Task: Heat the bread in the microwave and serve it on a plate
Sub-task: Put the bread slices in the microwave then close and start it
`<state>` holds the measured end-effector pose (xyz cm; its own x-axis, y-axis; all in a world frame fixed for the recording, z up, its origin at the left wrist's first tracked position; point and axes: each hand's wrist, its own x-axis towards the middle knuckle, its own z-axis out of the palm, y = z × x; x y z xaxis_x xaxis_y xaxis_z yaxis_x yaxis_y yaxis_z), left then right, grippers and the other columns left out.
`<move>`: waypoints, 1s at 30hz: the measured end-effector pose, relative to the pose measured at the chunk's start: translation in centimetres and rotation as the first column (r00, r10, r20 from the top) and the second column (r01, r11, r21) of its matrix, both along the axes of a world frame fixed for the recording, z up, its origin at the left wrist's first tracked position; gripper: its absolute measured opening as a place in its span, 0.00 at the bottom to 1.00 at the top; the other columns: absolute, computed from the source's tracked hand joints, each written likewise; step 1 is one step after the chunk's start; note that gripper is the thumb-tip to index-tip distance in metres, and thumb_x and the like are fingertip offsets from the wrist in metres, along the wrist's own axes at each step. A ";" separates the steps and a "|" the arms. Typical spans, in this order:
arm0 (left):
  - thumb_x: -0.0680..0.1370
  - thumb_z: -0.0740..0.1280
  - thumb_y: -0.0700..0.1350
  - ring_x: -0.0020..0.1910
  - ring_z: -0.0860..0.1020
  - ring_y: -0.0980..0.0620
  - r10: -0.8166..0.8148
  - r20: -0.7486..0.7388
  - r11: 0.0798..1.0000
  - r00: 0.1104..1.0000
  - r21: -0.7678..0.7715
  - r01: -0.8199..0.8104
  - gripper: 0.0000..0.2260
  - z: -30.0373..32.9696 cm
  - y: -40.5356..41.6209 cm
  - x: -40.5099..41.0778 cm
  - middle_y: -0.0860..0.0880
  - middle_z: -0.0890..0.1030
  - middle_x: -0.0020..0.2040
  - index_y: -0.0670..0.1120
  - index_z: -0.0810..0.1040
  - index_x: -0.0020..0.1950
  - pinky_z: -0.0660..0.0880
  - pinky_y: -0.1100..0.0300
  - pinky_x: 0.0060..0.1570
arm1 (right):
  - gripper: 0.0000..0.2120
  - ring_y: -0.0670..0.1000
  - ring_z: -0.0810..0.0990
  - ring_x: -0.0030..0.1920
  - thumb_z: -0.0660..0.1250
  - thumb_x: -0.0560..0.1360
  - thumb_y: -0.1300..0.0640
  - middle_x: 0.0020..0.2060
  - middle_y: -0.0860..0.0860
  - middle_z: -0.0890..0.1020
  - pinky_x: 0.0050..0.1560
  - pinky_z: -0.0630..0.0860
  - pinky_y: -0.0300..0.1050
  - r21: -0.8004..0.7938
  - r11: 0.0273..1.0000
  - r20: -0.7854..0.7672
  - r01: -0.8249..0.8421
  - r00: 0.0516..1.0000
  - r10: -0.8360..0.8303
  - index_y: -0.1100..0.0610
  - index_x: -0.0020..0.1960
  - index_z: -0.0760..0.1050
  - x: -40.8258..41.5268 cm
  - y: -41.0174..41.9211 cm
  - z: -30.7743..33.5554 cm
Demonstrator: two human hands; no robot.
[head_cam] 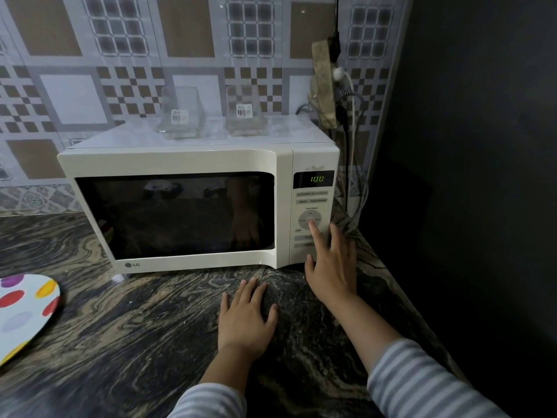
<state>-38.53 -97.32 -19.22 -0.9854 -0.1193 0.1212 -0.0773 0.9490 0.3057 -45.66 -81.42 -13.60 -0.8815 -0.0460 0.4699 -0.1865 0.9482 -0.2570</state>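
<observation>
A white microwave (pixel 193 159) stands on the dark marbled counter with its door closed. The green display (pixel 316 178) reads 1:00. My right hand (pixel 330 263) reaches to the control panel, its index fingertip touching the round dial pad (pixel 310 219), the other fingers spread. My left hand (pixel 245 315) rests flat on the counter in front of the microwave, fingers apart and holding nothing. A white plate with coloured dots (pixel 21 312) lies at the left edge of the counter. The bread is not visible; the dark door window shows only reflections.
Two clear glass containers (pixel 180 114) with labels sit on top of the microwave. A power strip with cables (pixel 325 86) hangs on the tiled wall behind its right corner. A dark wall (pixel 467 176) closes off the right side.
</observation>
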 end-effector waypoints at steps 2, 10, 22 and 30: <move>0.79 0.49 0.62 0.77 0.45 0.57 -0.002 0.002 1.000 1.000 0.003 0.002 0.27 -0.1 0.0 0.0 0.56 0.51 0.78 0.57 0.54 0.77 0.40 0.49 0.75 | 0.31 0.59 0.60 0.74 0.63 0.76 0.53 0.75 0.58 0.60 0.73 0.58 0.61 -0.012 1.000 -0.005 0.001 1.000 -0.001 0.47 0.76 0.55 0.7 0.1 -0.6; 0.79 0.51 0.61 0.77 0.46 0.56 -0.002 -0.020 1.000 1.000 -0.001 0.002 0.26 0.0 0.0 -0.1 0.56 0.53 0.78 0.56 0.56 0.76 0.43 0.49 0.75 | 0.23 0.52 0.50 0.78 0.55 0.80 0.48 0.77 0.52 0.56 0.76 0.50 0.54 -0.045 0.977 0.243 -0.207 0.947 0.212 0.49 0.75 0.61 3.1 0.3 -4.7; 0.79 0.52 0.60 0.77 0.47 0.56 -0.006 -0.017 1.000 1.000 0.006 0.006 0.26 0.2 0.0 0.2 0.55 0.53 0.78 0.55 0.57 0.76 0.43 0.50 0.75 | 0.23 0.48 0.50 0.77 0.51 0.81 0.45 0.77 0.48 0.56 0.77 0.46 0.49 -0.034 0.976 0.361 -0.217 0.908 0.214 0.46 0.75 0.61 3.8 0.4 -5.6; 0.79 0.52 0.61 0.77 0.46 0.56 -0.009 -0.006 1.000 1.000 0.002 0.009 0.27 0.2 -0.1 0.2 0.55 0.53 0.78 0.55 0.56 0.77 0.43 0.50 0.75 | 0.23 0.48 0.49 0.77 0.50 0.81 0.45 0.77 0.48 0.56 0.77 0.45 0.50 -0.030 0.975 0.368 -0.221 0.904 0.217 0.46 0.75 0.60 3.8 0.5 -5.7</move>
